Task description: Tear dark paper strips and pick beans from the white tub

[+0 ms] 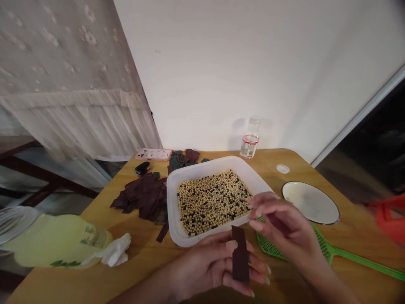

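Observation:
My left hand [213, 264] is closed on a dark brown rectangular strip [241, 257], pinned between thumb and fingers at the table's near side. My right hand [284, 226] hovers over the right front rim of a white plastic tub [172, 207]. Its thumb and fingertips are pinched together; whatever they hold, if anything, is too small to make out. Inside the tub lies a layer of small round beads [211, 202], mostly tan with black ones mixed in. Left of the tub, a heap of similar dark brown pieces [142, 194] spreads over the table.
A green fly swatter [330, 250] lies partly under my right hand, beside a white dark-rimmed plate [310, 202]. Behind stand a clear bottle [249, 143] and a loose white cap [282, 169]. At left are a phone [153, 154], black key fob [142, 168], yellow bag-like object [66, 238] and crumpled tissue [117, 251].

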A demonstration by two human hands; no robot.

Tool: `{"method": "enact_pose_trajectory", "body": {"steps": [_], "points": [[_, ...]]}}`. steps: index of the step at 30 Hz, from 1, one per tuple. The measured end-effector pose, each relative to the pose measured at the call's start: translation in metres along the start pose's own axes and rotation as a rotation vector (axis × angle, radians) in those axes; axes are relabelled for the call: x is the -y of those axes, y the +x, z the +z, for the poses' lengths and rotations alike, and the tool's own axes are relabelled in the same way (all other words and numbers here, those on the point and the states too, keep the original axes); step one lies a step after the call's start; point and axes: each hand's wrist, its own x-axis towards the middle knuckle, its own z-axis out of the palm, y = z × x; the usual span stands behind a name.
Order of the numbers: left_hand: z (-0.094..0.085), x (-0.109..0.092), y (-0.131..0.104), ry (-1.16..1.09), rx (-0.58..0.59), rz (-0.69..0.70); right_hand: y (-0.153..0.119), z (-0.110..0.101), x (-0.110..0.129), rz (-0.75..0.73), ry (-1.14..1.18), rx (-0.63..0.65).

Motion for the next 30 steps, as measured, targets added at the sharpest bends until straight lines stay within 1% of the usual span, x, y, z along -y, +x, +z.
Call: {"method": "enact_pose_trajectory", "body": {"steps": [2,3,8,12,18,23,30], "points": [[-0.005,0.006,0.002,-0.003,0.007,0.039,-0.002,0.005,0.004,-0.070,-0.037,0.086],[-0.006,0.008,0.003,-0.009,0.008,0.064,-0.002,0.006,0.006,-0.092,-0.059,0.103],[-0.008,0.013,0.004,-0.079,-0.025,0.142,-0.002,0.008,0.007,-0.070,-0.135,0.129],[-0.004,0.012,0.004,-0.132,-0.054,0.142,-0.002,0.009,0.006,-0.040,-0.169,0.152],[-0.005,0.012,0.004,-0.164,-0.052,0.145,-0.003,0.010,0.006,-0.035,-0.197,0.191],[-0.007,0.012,0.004,-0.171,-0.030,0.140,-0.002,0.011,0.007,-0.059,-0.247,0.193],[-0.006,0.011,0.004,-0.151,-0.046,0.138,-0.002,0.012,0.007,-0.027,-0.208,0.192]]}}
